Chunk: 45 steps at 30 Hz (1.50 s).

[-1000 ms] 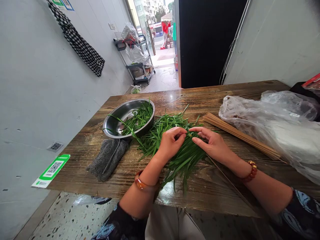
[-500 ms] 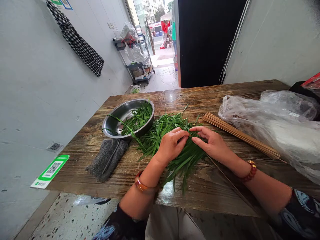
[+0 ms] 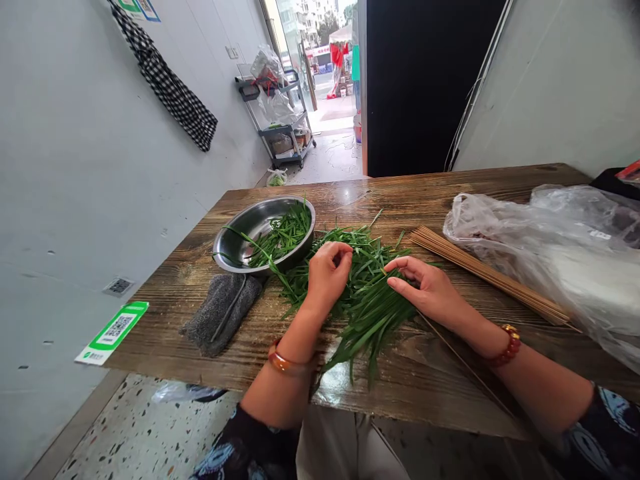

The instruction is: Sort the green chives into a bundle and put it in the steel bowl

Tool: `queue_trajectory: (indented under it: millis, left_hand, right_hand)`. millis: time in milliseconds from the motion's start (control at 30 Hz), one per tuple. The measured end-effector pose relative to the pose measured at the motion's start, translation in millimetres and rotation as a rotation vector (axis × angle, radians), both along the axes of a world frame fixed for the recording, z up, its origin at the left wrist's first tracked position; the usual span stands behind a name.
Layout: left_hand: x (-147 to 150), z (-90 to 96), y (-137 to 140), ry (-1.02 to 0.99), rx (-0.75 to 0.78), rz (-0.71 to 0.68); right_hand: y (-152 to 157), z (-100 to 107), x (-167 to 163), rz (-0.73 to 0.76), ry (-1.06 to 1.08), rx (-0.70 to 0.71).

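Long green garlic chives (image 3: 373, 327) lie in a loose pile on the wooden table, with their ends spread towards me. My right hand (image 3: 425, 287) curls around the near bunch, index finger and thumb apart over the leaves. A thin bamboo skewer (image 3: 463, 363) runs from under that hand down to the right; its pale tip seems to show by the index finger. Over the pile's left side is my left hand (image 3: 331, 270), thumb and fingers pinched together. Whatever is between them is too small to make out.
A steel bowl (image 3: 220, 257) with cut chives stands behind on the left, beside a dark grey mesh cloth (image 3: 223, 313). Right of the pile are a bundle of bamboo skewers (image 3: 490, 277) and a clear plastic bag (image 3: 540, 247). A green QR card (image 3: 113, 333) sits at the left edge.
My left hand has moved left, away from the right hand, still pinched. My right hand stays by the chive bunch. The whole view has shifted slightly.
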<state>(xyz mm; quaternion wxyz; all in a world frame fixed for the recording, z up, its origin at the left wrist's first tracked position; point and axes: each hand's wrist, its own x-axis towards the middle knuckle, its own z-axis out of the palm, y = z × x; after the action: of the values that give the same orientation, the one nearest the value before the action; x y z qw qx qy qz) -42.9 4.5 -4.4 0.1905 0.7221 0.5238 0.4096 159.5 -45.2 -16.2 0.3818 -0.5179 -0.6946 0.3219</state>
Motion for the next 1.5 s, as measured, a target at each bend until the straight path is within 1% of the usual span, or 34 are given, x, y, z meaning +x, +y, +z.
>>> queue_trajectory:
  millis: [100, 200, 300, 367, 467, 567, 700, 833, 900, 1000, 1100, 1167, 1200, 1267, 1333, 1367, 1433, 1500]
  left_hand:
    - [2.0, -4.2, -1.3, 0.208, -0.010, -0.052]
    - [5.7, -8.0, -3.5, 0.419, 0.001, -0.065]
    - [6.4, -10.9, -2.9, 0.501, 0.027, -0.073]
    - [5.7, -11.6, -1.2, 0.449, 0.042, -0.068]
    - [5.4, -10.4, 1.1, 0.228, 0.016, -0.070]
    - [7.0, -8.5, 1.0, 0.045, -0.040, -0.114]
    - [9.4, -6.9, -0.8, -0.049, -0.086, -0.127]
    - [7.0, -1.8, -0.9, -0.095, -0.097, -0.053]
    - [4.6, 2.1, -1.0, -0.111, -0.106, -0.038]
    - [2.4, 6.2, -2.6, -0.153, -0.149, -0.099]
    - [2.6, 6.2, -3.9, -0.127, -0.174, -0.213]
    - [1.8, 3.9, -2.3, -0.106, -0.161, -0.227]
    - [0.6, 2.3, -0.6, -0.099, -0.139, -0.198]
    - [-3.1, -1.7, 4.2, -0.065, -0.067, -0.093]
    - [-6.9, -5.8, 8.9, 0.010, 0.013, 0.002]
    - [-8.1, -7.5, 10.5, 0.048, 0.043, 0.022]
    - [-8.2, -9.9, 11.3, 0.109, 0.097, -0.013]
    - [-5.2, -10.8, 9.0, 0.191, 0.148, -0.123]
  right_hand:
    - [0.1, -0.1, -0.1, -0.003, -0.008, 0.011]
    - [0.1, 0.2, -0.7, -0.002, -0.006, 0.009]
    - [-0.2, 0.9, -1.1, 0.004, 0.000, -0.003]
    - [-0.4, 1.2, -1.2, 0.003, 0.005, -0.006]
    - [-0.2, 1.9, -1.1, -0.011, 0.005, -0.005]
    - [0.1, 2.7, -1.0, -0.019, 0.003, -0.007]
    - [-0.2, 2.8, -1.3, -0.022, 0.017, -0.010]
    - [-0.8, 1.9, -1.8, -0.022, 0.022, -0.012]
    - [-1.0, 1.6, -1.9, -0.020, 0.022, -0.016]
    - [-1.1, 1.5, -1.9, -0.018, 0.026, -0.021]
    - [-1.2, 1.3, -1.5, -0.016, 0.024, -0.011]
    - [-1.3, 1.1, -1.3, -0.019, 0.021, 0.000]
    - [-1.4, 1.0, -1.3, -0.018, 0.020, 0.003]
    - [-1.5, 0.7, -1.3, -0.017, 0.021, 0.007]
    - [-1.3, 0.2, -1.3, -0.013, 0.022, 0.008]
    - [-1.1, -0.1, -1.3, -0.011, 0.022, 0.009]
    - [-0.6, -0.8, -1.1, -0.013, 0.018, 0.009]
    - [-0.2, -1.3, -0.9, -0.015, 0.012, 0.012]
